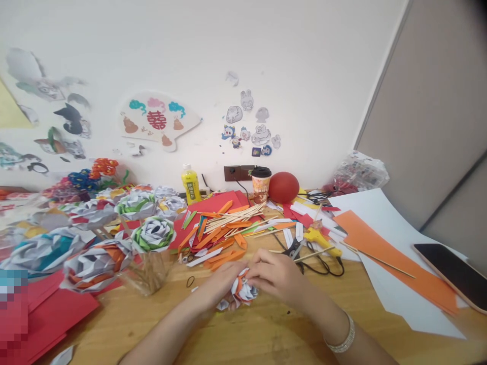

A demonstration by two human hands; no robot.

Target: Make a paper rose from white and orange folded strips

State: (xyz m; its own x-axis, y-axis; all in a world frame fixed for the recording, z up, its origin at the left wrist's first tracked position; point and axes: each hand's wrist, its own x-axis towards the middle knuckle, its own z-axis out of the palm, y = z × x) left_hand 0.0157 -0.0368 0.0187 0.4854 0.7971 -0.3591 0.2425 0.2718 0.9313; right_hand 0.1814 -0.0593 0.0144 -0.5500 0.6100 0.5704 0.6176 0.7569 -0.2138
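A white and orange folded paper flower (243, 290) is between my two hands, low over the wooden table. My left hand (222, 284) wraps round its left side, with some fingers hidden beneath it. My right hand (276, 276) is at its upper right, fingertips bent and pinched together on the paper petals. Beyond my hands lie folded orange paper strips (224, 248) and a heap of thin wooden sticks (236, 218). Dark-handled scissors (293, 248) and a yellow glue gun (321, 241) with a black cord lie just past my right hand.
Finished paper flowers (154, 233) crowd the left side, some standing in a clear cup (146, 276). Red paper (64, 314) lies at left. A yellow bottle (190, 185), a lidded paper cup (261, 183) and a red balloon (283, 187) stand by the wall. A phone (452, 274) rests on white paper at right.
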